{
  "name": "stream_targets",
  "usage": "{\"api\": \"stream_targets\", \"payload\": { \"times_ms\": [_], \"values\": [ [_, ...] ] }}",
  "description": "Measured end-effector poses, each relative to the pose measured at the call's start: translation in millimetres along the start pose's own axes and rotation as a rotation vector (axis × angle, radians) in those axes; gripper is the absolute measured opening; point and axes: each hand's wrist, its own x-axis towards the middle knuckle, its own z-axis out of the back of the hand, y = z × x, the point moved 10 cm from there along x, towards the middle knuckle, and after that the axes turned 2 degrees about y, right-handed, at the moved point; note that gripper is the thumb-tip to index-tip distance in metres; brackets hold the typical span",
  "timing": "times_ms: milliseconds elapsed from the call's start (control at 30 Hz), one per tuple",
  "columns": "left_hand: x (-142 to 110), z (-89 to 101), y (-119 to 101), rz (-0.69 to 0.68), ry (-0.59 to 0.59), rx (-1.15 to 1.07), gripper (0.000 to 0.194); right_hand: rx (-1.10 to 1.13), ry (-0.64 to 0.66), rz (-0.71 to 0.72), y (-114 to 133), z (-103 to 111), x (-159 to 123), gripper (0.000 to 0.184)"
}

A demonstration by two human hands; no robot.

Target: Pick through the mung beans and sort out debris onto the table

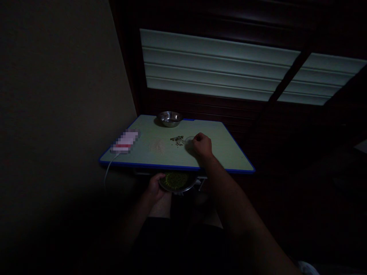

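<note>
Left hand (156, 185): clamped on grain bowl (183, 190), lower centre; slackened grip could spill green grains (176, 179).
Right hand (203, 144): at clear dish (188, 140), centre; cannot tell its grasp.
Dark bits (178, 140): left of dish; a knock could scatter them.

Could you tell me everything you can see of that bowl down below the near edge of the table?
The bowl is round and looks like dull silver metal, with a thin rim. It sits opening upward, holding many small green grains, too dark to identify. The table edge hides its far side. The left hand's grip holds it at the left, thumb by the rim. What supports it underneath can't be made out.
</note>
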Motion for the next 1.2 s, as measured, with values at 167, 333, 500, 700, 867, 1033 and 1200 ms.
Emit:
{"api": "stream_targets", "payload": {
  "times_ms": [167,333,500,700,867,1033,1200],
  "values": [
    [0.0,0.1,-0.8,-0.008,0.006,0.015,0.028,0.043,0.054,0.037,4.0,-7.2,-0.6,0.010],
    [1.8,1.4,-0.2,0.001,0.009,0.028,0.025,0.076,0.044,0.041,3.6,-6.6,-0.6,0.012],
    [1.3,1.1,-0.7,-0.004,0.006,0.011,0.023,0.070,0.060,0.054,4.6,-7.7,-0.8,0.010],
    [0.0,-0.1,-1.1,-0.011,0.016,-0.020,0.029,0.086,0.045,0.075,5.3,-7.6,0.3,0.013],
    [-1.6,-2.3,-0.8,-0.003,0.015,-0.004,0.022,0.103,0.072,0.065,4.7,-10.4,-0.5,0.011],
    [0.5,-1.8,-0.9,-0.008,0.023,0.018,0.019,0.158,0.078,0.069,7.9,-10.2,-2.0,0.011],
    [0.4,-3.0,-2.3,-0.021,0.029,0.016,0.019,0.173,0.043,0.070,5.9,-7.0,-1.0,0.012]
  ]
}}
